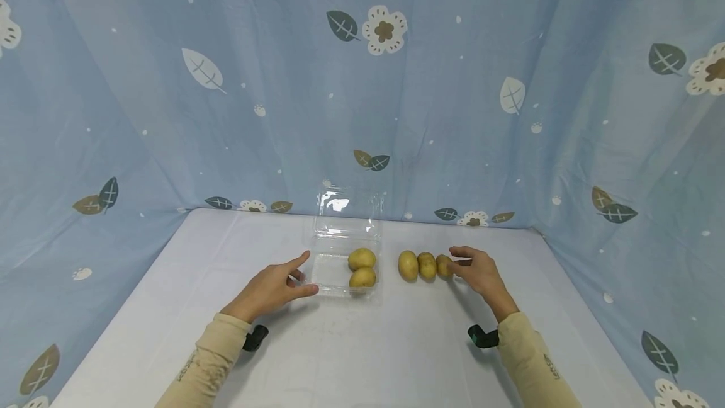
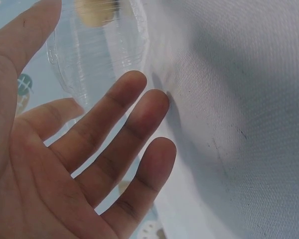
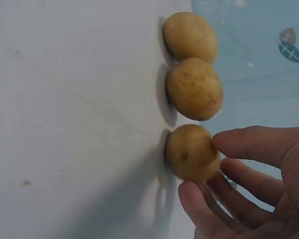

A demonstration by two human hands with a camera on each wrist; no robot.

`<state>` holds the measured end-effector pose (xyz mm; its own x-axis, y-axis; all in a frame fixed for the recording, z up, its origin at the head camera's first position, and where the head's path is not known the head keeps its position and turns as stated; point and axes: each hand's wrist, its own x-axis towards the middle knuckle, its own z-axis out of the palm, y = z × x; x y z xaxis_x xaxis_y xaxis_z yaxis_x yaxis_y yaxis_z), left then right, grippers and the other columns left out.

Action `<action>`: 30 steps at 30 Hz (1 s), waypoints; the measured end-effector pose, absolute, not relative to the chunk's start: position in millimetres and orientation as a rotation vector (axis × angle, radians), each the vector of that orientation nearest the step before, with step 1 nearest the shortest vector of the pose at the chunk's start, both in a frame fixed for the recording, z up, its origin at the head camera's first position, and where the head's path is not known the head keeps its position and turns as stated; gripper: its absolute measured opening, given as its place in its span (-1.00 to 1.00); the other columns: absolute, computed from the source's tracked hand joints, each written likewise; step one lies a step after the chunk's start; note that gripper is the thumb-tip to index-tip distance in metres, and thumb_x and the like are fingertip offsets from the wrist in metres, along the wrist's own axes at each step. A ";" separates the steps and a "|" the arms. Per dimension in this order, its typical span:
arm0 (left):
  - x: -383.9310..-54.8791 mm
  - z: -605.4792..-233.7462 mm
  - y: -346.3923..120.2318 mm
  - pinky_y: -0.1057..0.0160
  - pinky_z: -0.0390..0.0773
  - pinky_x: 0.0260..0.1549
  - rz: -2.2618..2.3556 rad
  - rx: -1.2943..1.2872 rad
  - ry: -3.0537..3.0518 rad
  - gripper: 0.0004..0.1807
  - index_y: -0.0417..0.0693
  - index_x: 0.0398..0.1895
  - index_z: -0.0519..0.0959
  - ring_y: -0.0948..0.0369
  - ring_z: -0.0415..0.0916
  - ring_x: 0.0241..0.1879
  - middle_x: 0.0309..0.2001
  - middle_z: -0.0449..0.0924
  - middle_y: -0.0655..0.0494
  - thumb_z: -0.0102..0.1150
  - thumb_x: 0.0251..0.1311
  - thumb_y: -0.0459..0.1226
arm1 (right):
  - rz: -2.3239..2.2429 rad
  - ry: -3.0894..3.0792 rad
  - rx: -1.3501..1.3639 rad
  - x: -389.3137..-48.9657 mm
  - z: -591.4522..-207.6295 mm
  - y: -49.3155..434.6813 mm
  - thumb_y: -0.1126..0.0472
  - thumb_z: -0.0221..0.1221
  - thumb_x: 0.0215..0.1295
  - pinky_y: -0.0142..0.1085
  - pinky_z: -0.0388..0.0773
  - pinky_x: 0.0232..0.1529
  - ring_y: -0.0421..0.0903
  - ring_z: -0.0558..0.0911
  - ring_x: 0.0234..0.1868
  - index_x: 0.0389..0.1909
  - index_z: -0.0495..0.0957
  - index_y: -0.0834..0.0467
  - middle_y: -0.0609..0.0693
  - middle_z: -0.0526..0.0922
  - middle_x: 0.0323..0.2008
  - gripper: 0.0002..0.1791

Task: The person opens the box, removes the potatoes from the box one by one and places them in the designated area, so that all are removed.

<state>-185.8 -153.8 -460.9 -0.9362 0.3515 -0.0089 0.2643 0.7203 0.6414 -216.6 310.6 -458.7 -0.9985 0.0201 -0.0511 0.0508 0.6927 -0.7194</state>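
A clear plastic clamshell box (image 1: pixel 331 269) lies on the table with its lid (image 1: pixel 348 209) raised at the back. Two potatoes (image 1: pixel 362 259) sit along the right side of its base. My left hand (image 1: pixel 272 288) is at the box's left edge, thumb and fingers spread; the left wrist view shows nothing in its palm (image 2: pixel 45 184). To the right of the box, three potatoes stand in a row: a left one (image 1: pixel 408 266), a middle one (image 1: pixel 427 266) and a right one (image 3: pixel 192 153). My right hand (image 1: pixel 477 272) holds the right potato between thumb and fingers, low at the table.
White cloth covers the table (image 1: pixel 362 357). A blue curtain (image 1: pixel 442 112) with leaves and flowers hangs behind and at both sides. A black wrist device (image 1: pixel 256 337) sits under the left forearm, and another device (image 1: pixel 483 336) beside the right wrist.
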 end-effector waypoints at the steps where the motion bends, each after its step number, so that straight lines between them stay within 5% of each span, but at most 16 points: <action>1: -185.9 -460.8 -153.9 0.10 0.58 -0.11 1.011 0.506 2.793 0.02 -0.01 0.57 0.24 0.33 0.64 -0.19 -0.06 0.69 0.16 0.30 0.15 0.29 | -1.207 2.853 0.072 -216.5 -459.3 310.5 0.15 0.29 0.36 0.02 0.62 -0.02 0.24 0.59 0.18 0.30 0.52 0.26 0.25 0.56 0.24 -0.47; 7: -186.1 -460.9 -153.5 0.09 0.58 -0.11 1.033 0.507 2.778 0.01 -0.01 0.56 0.25 0.33 0.64 -0.19 -0.06 0.69 0.16 0.32 0.15 0.27 | -1.180 2.824 0.119 -215.6 -463.4 309.7 0.14 0.27 0.37 -0.06 0.64 -0.12 0.22 0.60 0.17 0.27 0.56 0.21 0.25 0.58 0.21 -0.52; 30: -184.9 -459.8 -153.9 0.12 0.58 -0.13 1.046 0.495 2.769 0.00 0.01 0.57 0.24 0.33 0.64 -0.18 -0.05 0.68 0.14 0.33 0.16 0.26 | -1.144 2.893 0.088 -217.1 -456.3 313.7 0.08 0.28 0.40 0.12 0.55 0.08 0.29 0.48 0.27 0.32 0.49 0.25 0.29 0.51 0.28 -0.45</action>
<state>-184.9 -153.9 -459.8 -0.9360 0.3517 -0.0151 0.2538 0.7039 0.6634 -217.1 313.7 -456.3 -0.9980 0.0419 -0.0483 0.0636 0.7283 -0.6823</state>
